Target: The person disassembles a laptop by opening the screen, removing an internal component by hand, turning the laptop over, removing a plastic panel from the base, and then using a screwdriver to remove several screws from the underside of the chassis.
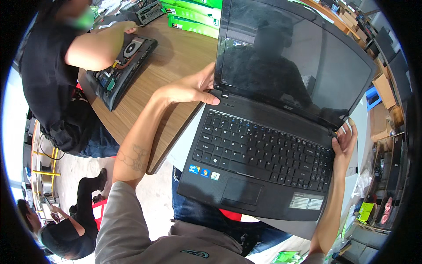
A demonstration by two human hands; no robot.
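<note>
An open black laptop (263,145) is tilted in front of me, its dark glossy screen (285,66) reflecting a person. My left hand (193,87) grips the left hinge corner, thumb on top beside the keyboard (263,147) and the other fingers behind the edge. At the right hinge corner, my right hand (345,145) holds the side with its thumb on the top face and fingers behind. Below the keys are a touchpad (241,193), small stickers on the left and a silver label (306,201) on the right.
A wooden table (171,48) lies to the left and behind. On it are an opened laptop chassis (121,66), worked on by a co-worker (57,75), and green boxes (193,24). Another person (70,229) is at lower left. Crowded shelves (387,163) line the right side.
</note>
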